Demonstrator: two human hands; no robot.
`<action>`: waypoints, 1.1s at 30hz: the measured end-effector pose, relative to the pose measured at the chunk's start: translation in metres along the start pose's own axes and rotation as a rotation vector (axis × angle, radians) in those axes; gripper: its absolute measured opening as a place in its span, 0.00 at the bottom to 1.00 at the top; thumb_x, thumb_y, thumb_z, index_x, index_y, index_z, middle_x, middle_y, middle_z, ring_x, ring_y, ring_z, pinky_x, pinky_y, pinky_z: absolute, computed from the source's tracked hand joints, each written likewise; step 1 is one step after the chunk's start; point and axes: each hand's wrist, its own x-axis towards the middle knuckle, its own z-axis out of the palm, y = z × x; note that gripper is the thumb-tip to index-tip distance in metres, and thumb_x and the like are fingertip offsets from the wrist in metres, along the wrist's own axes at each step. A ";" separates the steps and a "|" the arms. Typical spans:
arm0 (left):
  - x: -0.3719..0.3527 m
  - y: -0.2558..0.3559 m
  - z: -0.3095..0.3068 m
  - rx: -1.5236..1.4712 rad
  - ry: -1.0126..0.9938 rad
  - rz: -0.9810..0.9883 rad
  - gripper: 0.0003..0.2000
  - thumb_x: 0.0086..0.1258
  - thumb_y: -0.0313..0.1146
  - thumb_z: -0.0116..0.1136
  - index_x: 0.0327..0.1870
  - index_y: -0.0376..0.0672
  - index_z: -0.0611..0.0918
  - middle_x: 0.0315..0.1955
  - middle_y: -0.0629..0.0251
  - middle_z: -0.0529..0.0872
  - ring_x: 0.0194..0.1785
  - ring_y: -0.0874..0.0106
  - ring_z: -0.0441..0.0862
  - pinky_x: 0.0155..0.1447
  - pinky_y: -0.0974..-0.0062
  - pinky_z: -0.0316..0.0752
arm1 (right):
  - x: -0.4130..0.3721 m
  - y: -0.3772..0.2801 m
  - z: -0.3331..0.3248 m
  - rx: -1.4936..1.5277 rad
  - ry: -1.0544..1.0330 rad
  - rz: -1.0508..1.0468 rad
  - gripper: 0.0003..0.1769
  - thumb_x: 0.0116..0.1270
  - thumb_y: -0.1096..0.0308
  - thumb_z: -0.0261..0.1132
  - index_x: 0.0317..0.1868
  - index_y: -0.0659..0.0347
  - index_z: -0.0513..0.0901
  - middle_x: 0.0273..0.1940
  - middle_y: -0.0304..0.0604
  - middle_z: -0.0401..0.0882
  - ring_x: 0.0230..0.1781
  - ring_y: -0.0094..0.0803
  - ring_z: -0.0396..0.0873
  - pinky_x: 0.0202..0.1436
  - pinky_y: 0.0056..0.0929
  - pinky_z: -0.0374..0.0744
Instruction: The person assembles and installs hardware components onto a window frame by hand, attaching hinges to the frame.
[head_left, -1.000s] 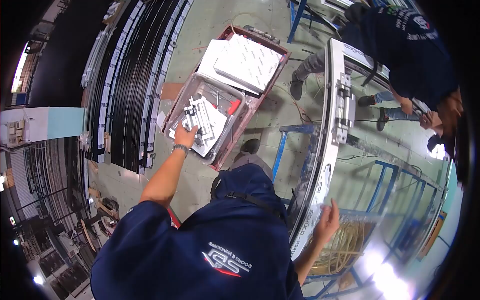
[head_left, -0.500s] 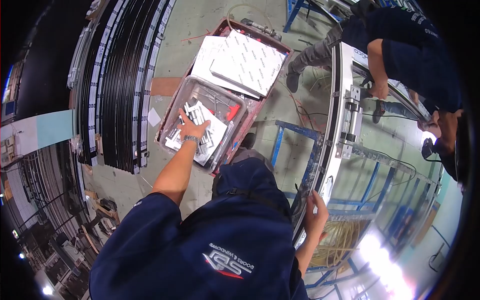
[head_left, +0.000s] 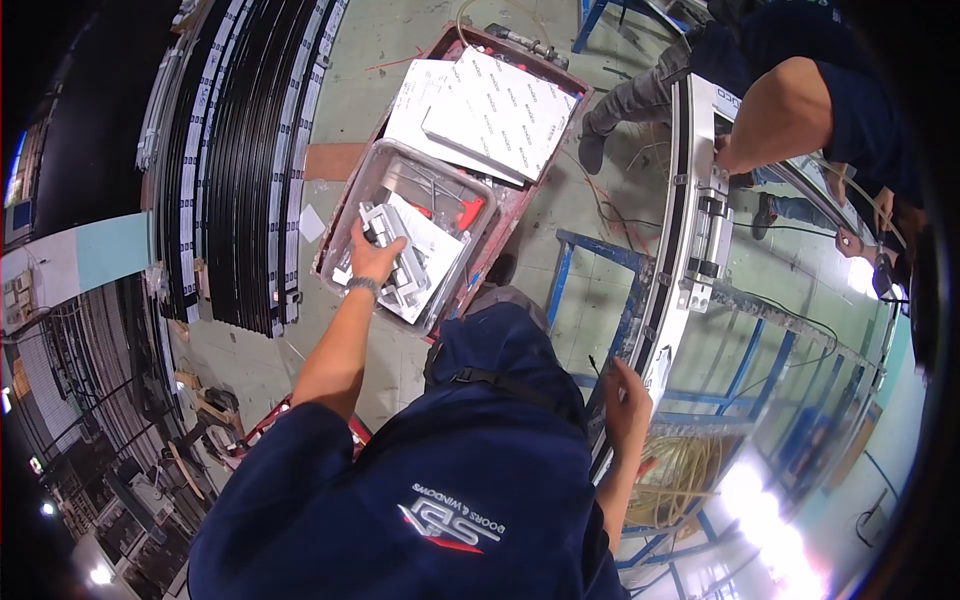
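Observation:
Over a grey plastic bin (head_left: 484, 190), my left hand (head_left: 375, 255) has its fingers wrapped round a silvery metal hinge (head_left: 408, 272), which lies tilted above white paper (head_left: 437, 240). A red-handled tool (head_left: 469, 212) lies in the same bin. My right hand (head_left: 627, 400) is beside the near end of a long white profile (head_left: 680, 225), its fingers curled around a thin dark bit-like piece (head_left: 594, 366). Another hinge (head_left: 709, 238) sits on the profile's side.
White boxes (head_left: 500, 115) lie in a red cart (head_left: 575, 85) behind the bin. Dark profiles (head_left: 250, 160) are stacked at the left. A blue metal frame (head_left: 560, 285) supports the profile. A co-worker's arm (head_left: 785, 115) reaches to its far end. Coiled tubing (head_left: 680, 480) hangs below.
My left hand has closed on the hinge and raised it slightly. The thin dark piece now shows at my right hand, which has lifted a little. The co-worker's arm has moved onto the profile.

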 end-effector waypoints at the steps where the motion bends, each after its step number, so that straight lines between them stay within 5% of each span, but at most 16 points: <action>1: -0.008 0.000 -0.006 -0.068 0.014 -0.014 0.58 0.54 0.47 0.80 0.84 0.40 0.55 0.66 0.39 0.81 0.68 0.50 0.82 0.73 0.60 0.75 | 0.010 -0.011 0.006 0.035 -0.030 0.011 0.21 0.72 0.73 0.71 0.64 0.61 0.85 0.49 0.53 0.90 0.51 0.43 0.89 0.57 0.38 0.83; 2: -0.016 0.001 -0.014 -0.189 -0.008 -0.024 0.57 0.55 0.44 0.80 0.84 0.40 0.55 0.65 0.41 0.82 0.67 0.53 0.82 0.72 0.61 0.76 | 0.021 -0.024 0.012 0.069 -0.061 0.021 0.21 0.71 0.73 0.71 0.64 0.60 0.85 0.49 0.53 0.90 0.51 0.43 0.89 0.57 0.38 0.83; 4: -0.037 0.009 -0.033 -0.362 -0.011 -0.060 0.53 0.59 0.38 0.78 0.83 0.39 0.56 0.66 0.45 0.81 0.66 0.60 0.82 0.70 0.64 0.77 | 0.051 -0.057 0.029 0.052 -0.119 -0.288 0.21 0.70 0.73 0.72 0.63 0.59 0.85 0.45 0.52 0.89 0.48 0.46 0.89 0.54 0.40 0.83; 10: -0.073 -0.018 -0.080 -0.498 0.052 0.028 0.51 0.61 0.38 0.77 0.83 0.40 0.56 0.69 0.47 0.75 0.67 0.60 0.79 0.71 0.64 0.75 | 0.141 -0.114 0.149 -0.059 -0.289 -0.804 0.17 0.68 0.68 0.71 0.56 0.62 0.86 0.50 0.51 0.87 0.54 0.50 0.82 0.58 0.46 0.80; 15: -0.136 -0.037 -0.113 -0.545 0.158 -0.015 0.48 0.65 0.33 0.74 0.84 0.42 0.56 0.70 0.50 0.75 0.67 0.61 0.77 0.72 0.63 0.74 | 0.184 -0.137 0.247 -0.531 -0.239 -0.879 0.16 0.67 0.63 0.71 0.52 0.59 0.88 0.50 0.50 0.89 0.60 0.42 0.81 0.59 0.46 0.77; 20: -0.205 -0.048 -0.129 -0.679 0.226 -0.117 0.47 0.65 0.31 0.73 0.83 0.43 0.57 0.68 0.53 0.76 0.66 0.63 0.77 0.71 0.64 0.73 | 0.202 -0.151 0.290 -0.714 -0.397 -0.660 0.14 0.70 0.61 0.69 0.49 0.60 0.89 0.48 0.50 0.91 0.52 0.50 0.85 0.59 0.51 0.78; 27: -0.227 -0.051 -0.128 -0.762 0.258 -0.130 0.48 0.63 0.33 0.74 0.83 0.42 0.57 0.66 0.55 0.77 0.66 0.63 0.77 0.72 0.63 0.72 | 0.236 -0.181 0.223 -0.135 -0.185 -0.778 0.11 0.75 0.62 0.65 0.48 0.59 0.89 0.45 0.53 0.88 0.50 0.54 0.86 0.52 0.46 0.83; 33: -0.205 -0.006 -0.116 -0.727 0.154 -0.009 0.48 0.63 0.30 0.74 0.83 0.42 0.56 0.66 0.54 0.75 0.66 0.63 0.77 0.72 0.62 0.73 | 0.297 -0.230 0.160 -0.385 -0.024 -0.816 0.11 0.76 0.62 0.65 0.52 0.54 0.88 0.46 0.49 0.87 0.45 0.53 0.86 0.50 0.48 0.83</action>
